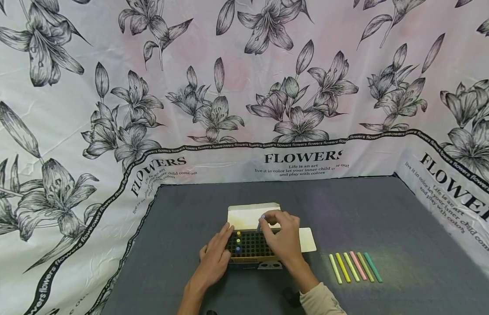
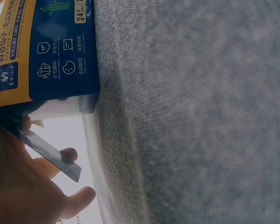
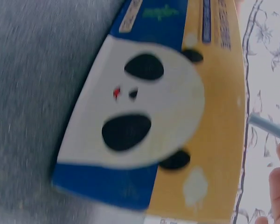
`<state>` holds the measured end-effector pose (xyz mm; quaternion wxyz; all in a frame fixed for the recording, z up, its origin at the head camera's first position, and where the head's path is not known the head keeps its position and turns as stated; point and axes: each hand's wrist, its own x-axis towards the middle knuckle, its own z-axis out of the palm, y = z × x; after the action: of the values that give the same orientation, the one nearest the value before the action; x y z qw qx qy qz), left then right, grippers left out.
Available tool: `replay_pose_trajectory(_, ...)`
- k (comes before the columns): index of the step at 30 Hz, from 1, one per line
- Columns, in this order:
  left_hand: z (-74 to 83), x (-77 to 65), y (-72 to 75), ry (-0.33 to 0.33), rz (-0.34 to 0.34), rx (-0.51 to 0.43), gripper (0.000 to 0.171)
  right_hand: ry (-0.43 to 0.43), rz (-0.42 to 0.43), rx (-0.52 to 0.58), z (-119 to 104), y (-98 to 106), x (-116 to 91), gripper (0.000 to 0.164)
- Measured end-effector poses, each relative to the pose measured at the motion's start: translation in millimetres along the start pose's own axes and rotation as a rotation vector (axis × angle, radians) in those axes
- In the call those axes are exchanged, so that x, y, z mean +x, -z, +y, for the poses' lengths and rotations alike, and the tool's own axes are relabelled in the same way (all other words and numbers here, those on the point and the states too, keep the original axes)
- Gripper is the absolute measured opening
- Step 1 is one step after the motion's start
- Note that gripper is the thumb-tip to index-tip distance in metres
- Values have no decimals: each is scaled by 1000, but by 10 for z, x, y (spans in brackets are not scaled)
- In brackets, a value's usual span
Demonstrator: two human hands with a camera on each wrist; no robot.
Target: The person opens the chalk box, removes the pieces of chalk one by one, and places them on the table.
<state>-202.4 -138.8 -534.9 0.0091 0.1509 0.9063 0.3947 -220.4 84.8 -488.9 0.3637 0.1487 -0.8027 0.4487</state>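
Note:
A chalk box [image 1: 250, 260] stands on the table with its lid flap [image 1: 254, 216] raised at the back. Its holder is a black grid of holes, and a few chalk ends [image 1: 238, 250], yellow and blue, show in the left part. My right hand [image 1: 284, 238] pinches a grey-blue chalk stick [image 3: 269, 127] over the grid, toward its back edge. With fingers extended, my left hand [image 1: 214, 253] rests along the box's left end. In the left wrist view its fingers [image 2: 79, 201] spread beside a side flap [image 2: 53, 151].
Several chalk sticks [image 1: 353, 265] in yellow, pink and green lie side by side on the grey table [image 1: 406, 227], right of the box. A pale side flap [image 1: 307, 239] juts from the box's right end. Flower-printed cloth [image 1: 228, 118] surrounds the table's back and sides.

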Motion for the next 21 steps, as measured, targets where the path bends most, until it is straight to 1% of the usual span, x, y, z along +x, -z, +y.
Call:
replay_pose_trajectory(7,-7,0,2,15,-12,-8,62,17,58,43,127,194,41,14)
replay_pose_trajectory(15,-23,14,-6,21,-5,2,62,61,127,39,290,391,49,13)
replay_pose_trajectory(19,-13,16,-5,23,-6,-1,62,72,133,33,364,509,42,14)
replay_pose_trajectory(21,-9,15,-4,22,-7,-5,62,63,125,21,402,577,31,14)
